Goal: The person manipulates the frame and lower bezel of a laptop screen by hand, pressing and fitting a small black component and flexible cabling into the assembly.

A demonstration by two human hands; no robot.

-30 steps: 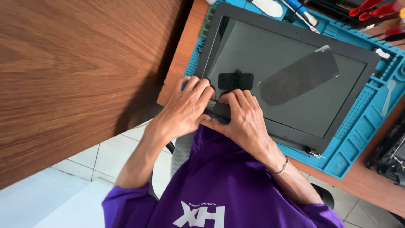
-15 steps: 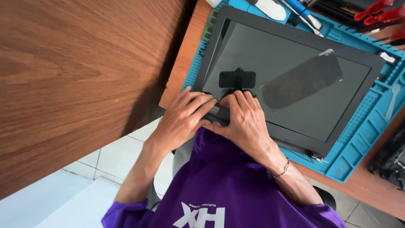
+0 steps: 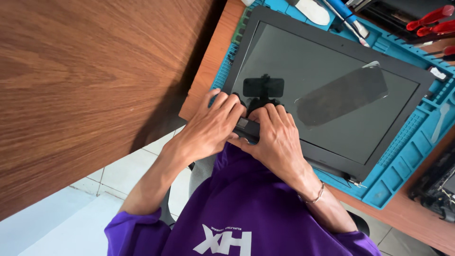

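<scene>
A dark laptop screen panel (image 3: 327, 90) with a black frame lies flat on a blue work mat (image 3: 403, 151). My left hand (image 3: 208, 128) and my right hand (image 3: 279, 137) rest side by side on the frame's near edge, fingertips pressed onto the bezel (image 3: 246, 125). Both hands bend over that edge with fingers close together. The glass reflects a small dark device and a long dark shape. My purple shirt fills the bottom of the view.
A wooden panel (image 3: 85, 85) fills the left side. Red-handled screwdrivers (image 3: 431, 21), a blue-handled tool (image 3: 348, 16) and a white pry tool (image 3: 313, 9) lie beyond the panel. A dark part (image 3: 438, 189) sits at the right on the wooden desk. Tiled floor shows below.
The view has shifted slightly. Both hands stay on the frame's near edge, with the fingers creeping a little along the bezel.
</scene>
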